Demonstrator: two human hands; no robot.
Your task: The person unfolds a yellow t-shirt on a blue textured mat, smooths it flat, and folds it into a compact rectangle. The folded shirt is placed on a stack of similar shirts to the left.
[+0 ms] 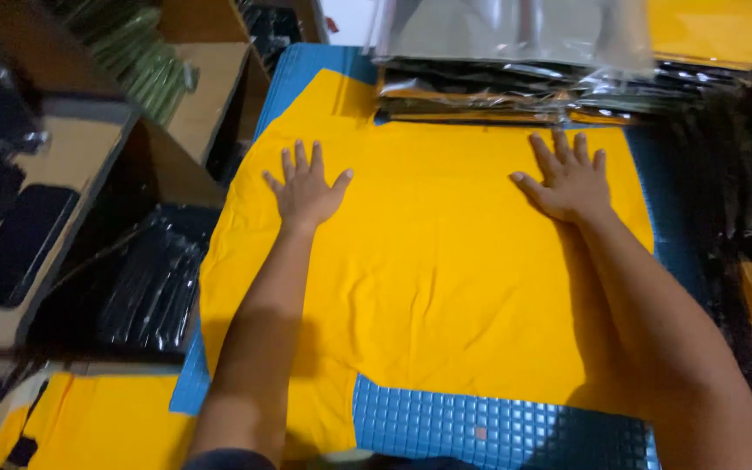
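A yellow cloth (433, 261) is spread flat on a blue mat (498, 431) with a square grid pattern, which covers the table; the cloth's near left corner hangs past the mat's edge. The left hand (306, 191) is laid palm down on the cloth's upper left part, fingers spread wide, nothing gripped; the right hand (572, 184) is pressed flat on the upper right part, fingers splayed, likewise holding nothing. Stacked clear-wrapped packets (550, 83) are noted just beyond the cloth, touching its far edge. Cardboard boxes (206, 96) stand to the left; one holds dark wrapped packs (154, 287). More yellow fabric (97, 422) lies at lower left.
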